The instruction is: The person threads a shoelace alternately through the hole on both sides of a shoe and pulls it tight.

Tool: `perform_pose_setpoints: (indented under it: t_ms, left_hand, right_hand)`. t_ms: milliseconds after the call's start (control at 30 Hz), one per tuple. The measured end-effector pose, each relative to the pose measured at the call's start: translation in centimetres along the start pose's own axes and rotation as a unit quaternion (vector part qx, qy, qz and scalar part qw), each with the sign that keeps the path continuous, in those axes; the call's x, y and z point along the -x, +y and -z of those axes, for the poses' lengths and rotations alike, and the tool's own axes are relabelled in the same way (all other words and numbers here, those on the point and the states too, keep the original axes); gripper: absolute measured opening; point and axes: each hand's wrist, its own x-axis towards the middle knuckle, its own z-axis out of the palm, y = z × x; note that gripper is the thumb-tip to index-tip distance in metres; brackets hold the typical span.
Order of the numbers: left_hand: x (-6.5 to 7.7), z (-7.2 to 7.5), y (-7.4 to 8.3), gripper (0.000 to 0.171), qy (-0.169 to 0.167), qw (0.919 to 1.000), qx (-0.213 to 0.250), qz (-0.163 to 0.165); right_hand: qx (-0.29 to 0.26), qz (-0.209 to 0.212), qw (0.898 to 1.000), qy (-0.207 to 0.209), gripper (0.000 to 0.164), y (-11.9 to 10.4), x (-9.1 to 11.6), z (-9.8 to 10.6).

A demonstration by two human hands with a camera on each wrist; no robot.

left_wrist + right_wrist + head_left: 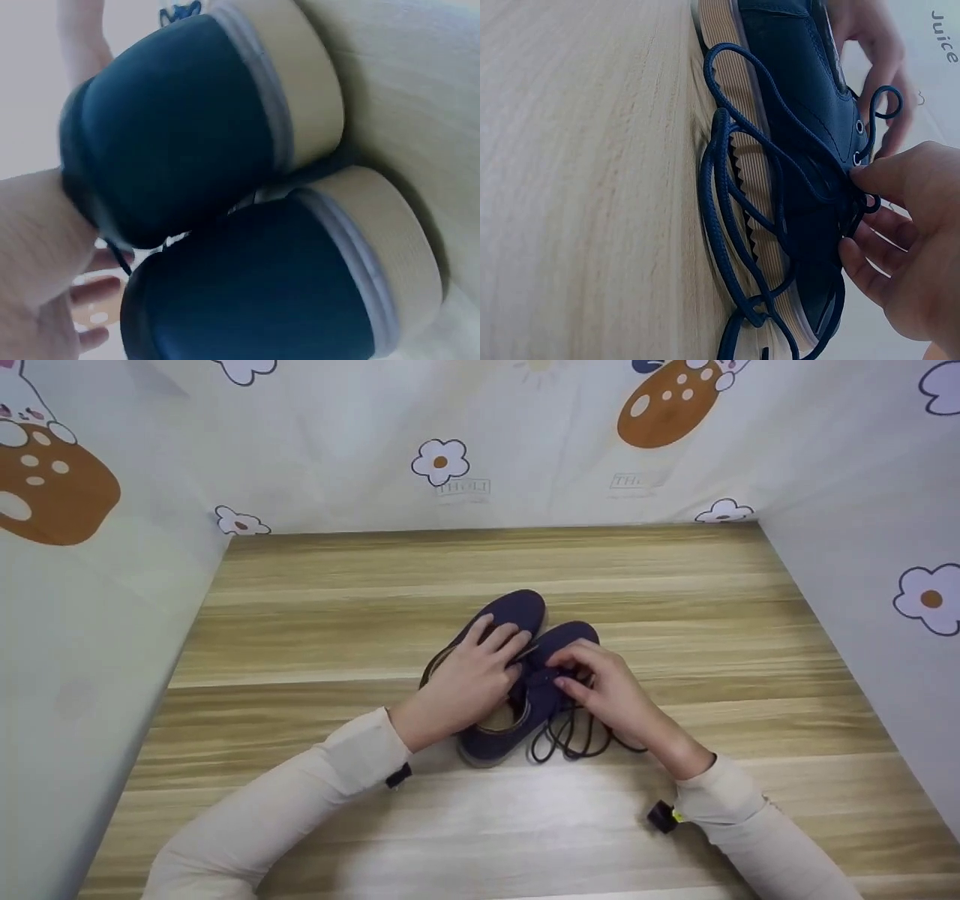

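Note:
Two dark blue lace-up shoes stand side by side with their toes pointing away. My left hand (472,675) lies across the opening of the left shoe (517,607), its outer fingers spread. Its thumb and index tip are hidden beside the right shoe (491,742), where a short dark strand shows. At the front of the right shoe, my right hand (611,690) pinches the dark shoelace (870,202) near the eyelets. Loose loops of lace (570,739) hang down that shoe's outer side onto the table. Both heels (187,127) fill the left wrist view.
Wood-grain tabletop (337,607) surrounds the shoes. Pale cloth walls (322,442) printed with flowers rise at the back and both sides. A small black device (661,816) is at the right cuff, and another dark piece (399,775) sits under the left sleeve.

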Motion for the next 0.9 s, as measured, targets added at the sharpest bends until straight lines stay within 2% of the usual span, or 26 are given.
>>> perform_pose_setpoints:
  t_ms: [133, 233, 300, 333, 367, 400, 433, 467, 500, 533, 567, 600, 633, 667, 700, 733, 767, 833, 867, 900]
  left_hand:
    - [-0.5, 0.0, 0.5, 0.025, -0.034, 0.9991, -0.021, 0.015]
    - [-0.5, 0.4, 0.3, 0.021, -0.05, 0.9985, 0.016, 0.016]
    - [-0.1, 1.0, -0.1, 0.014, -0.065, 0.9935, 0.092, 0.012]
    - [0.1, 1.5, -0.4, 0.011, -0.071, 0.9869, 0.144, 0.011]
    - [0.3, 1.9, -0.8, 0.009, -0.075, 0.9758, 0.205, 0.012]
    - [0.5, 2.5, -1.3, 0.009, -0.079, 0.9583, 0.274, 0.013]
    - [0.7, 2.9, -1.7, 0.01, -0.078, 0.9344, 0.347, 0.012]
    - [0.9, 3.4, -2.1, 0.012, -0.076, 0.9011, 0.427, 0.006]
    - [1.0, 3.7, -2.5, 0.013, -0.075, 0.8569, 0.51, 0.0]
    - [1.2, 4.0, -2.8, 0.013, -0.074, 0.8072, 0.586, -0.007]
    - [1.4, 4.3, -3.1, 0.014, -0.081, 0.7501, 0.656, -0.013]
    - [1.5, 4.5, -3.3, 0.014, -0.09, 0.698, 0.71, -0.018]
    - [1.6, 4.8, -3.5, 0.015, -0.099, 0.6546, 0.749, -0.017]
    - [1.7, 5.0, -3.6, 0.016, -0.108, 0.6235, 0.774, -0.008]
    - [1.8, 5.3, -3.6, 0.016, -0.118, 0.6102, 0.783, 0.013]
    - [1.8, 5.5, -3.7, 0.016, -0.12, 0.6249, 0.771, 0.035]
    - [1.9, 5.9, -3.6, 0.016, -0.116, 0.6625, 0.738, 0.06]
    - [2.1, 6.5, -3.5, 0.013, -0.101, 0.7686, 0.621, 0.115]
    - [2.2, 6.9, -3.3, 0.011, -0.101, 0.8195, 0.546, 0.143]
    - [2.3, 7.2, -3.2, 0.011, -0.104, 0.8626, 0.467, 0.164]
  right_hand:
    - [0.006, 0.009, 1.0, 0.004, 0.025, 0.1, 0.1, -0.2]
    - [0.002, 0.006, 1.0, 0.003, 0.025, 0.1, 0.1, -0.5]
    - [-0.004, 0.001, 1.0, -0.001, 0.024, 0.1, 0.1, -0.6]
    - [-0.006, -0.001, 1.0, -0.003, 0.024, 0.1, 0.1, -0.6]
    - [-0.008, -0.002, 1.0, -0.004, 0.023, 0.1, 0.1, -0.6]
    - [-0.009, -0.003, 1.0, -0.003, 0.023, 0.1, 0.1, -0.5]
    - [-0.009, -0.004, 1.0, -0.001, 0.022, 0.1, 0.1, -0.5]
    - [-0.011, -0.007, 1.0, 0.001, 0.022, 0.1, 0.1, -0.4]
    - [-0.013, -0.009, 1.0, 0.002, 0.023, 0.1, 0.0, -0.4]
    - [-0.013, -0.01, 1.0, 0.004, 0.023, 0.1, 0.0, -0.3]
    - [-0.013, -0.012, 1.0, 0.005, 0.023, 0.1, 0.0, -0.3]
    - [-0.013, -0.014, 1.0, 0.006, 0.024, 0.1, 0.0, -0.2]
    - [-0.012, -0.015, 1.0, 0.006, 0.024, 0.1, 0.0, -0.2]
    - [-0.011, -0.016, 1.0, 0.005, 0.025, 0.1, -0.1, -0.1]
    - [-0.008, -0.015, 1.0, 0.005, 0.025, 0.1, -0.1, -0.1]
    - [-0.006, -0.014, 1.0, 0.004, 0.025, 0.1, -0.1, -0.1]
    - [-0.004, -0.013, 1.0, 0.003, 0.025, 0.0, -0.1, -0.1]
    - [-0.001, -0.01, 1.0, 0.003, 0.025, 0.1, -0.1, -0.1]
    - [-0.001, -0.009, 1.0, 0.003, 0.024, 0.1, -0.1, -0.1]
    - [-0.002, -0.009, 1.0, 0.003, 0.023, 0.1, -0.1, -0.1]
